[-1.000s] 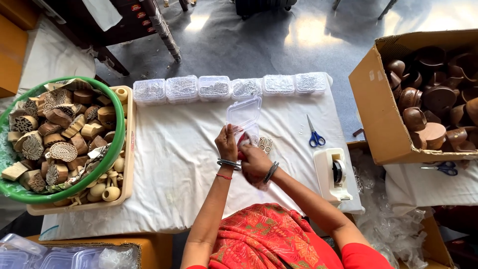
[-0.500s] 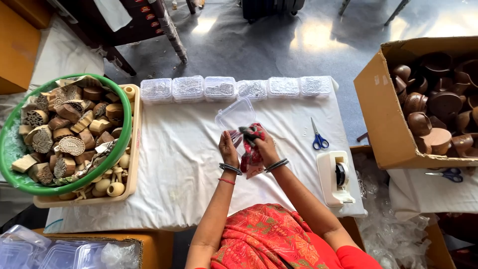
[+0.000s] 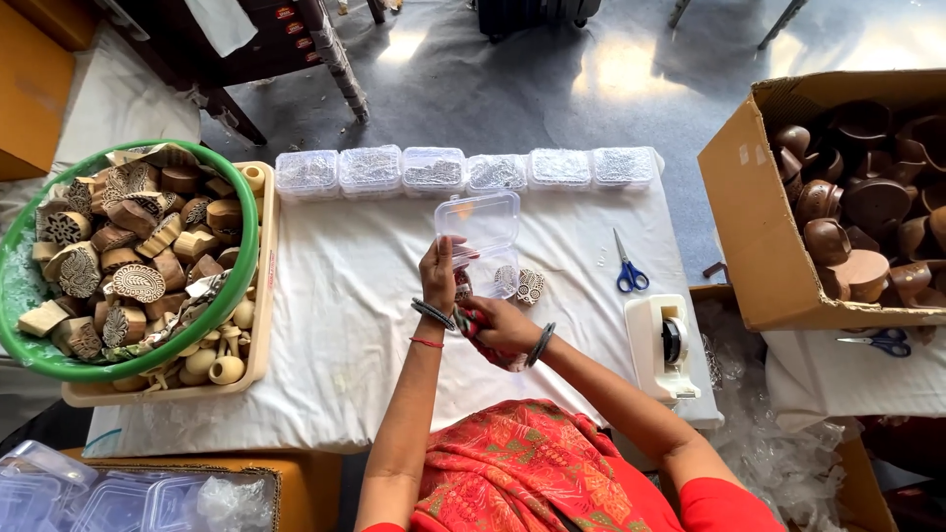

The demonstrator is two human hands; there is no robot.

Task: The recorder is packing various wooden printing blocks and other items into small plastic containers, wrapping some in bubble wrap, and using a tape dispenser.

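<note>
Fingers of the left hand [image 3: 439, 276] pinch an open clear plastic box [image 3: 481, 239] above the white-covered desk [image 3: 335, 325]; the right hand [image 3: 503, 325] grips a red cloth [image 3: 485, 333] just beside it, near blue scissors [image 3: 628, 271].

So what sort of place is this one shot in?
Probably a small craft packing workspace. A cloth-covered table carries a row of clear plastic boxes, a green basket of carved wooden blocks and a tape dispenser; a cardboard box of brown wooden pieces stands beside it.
</note>
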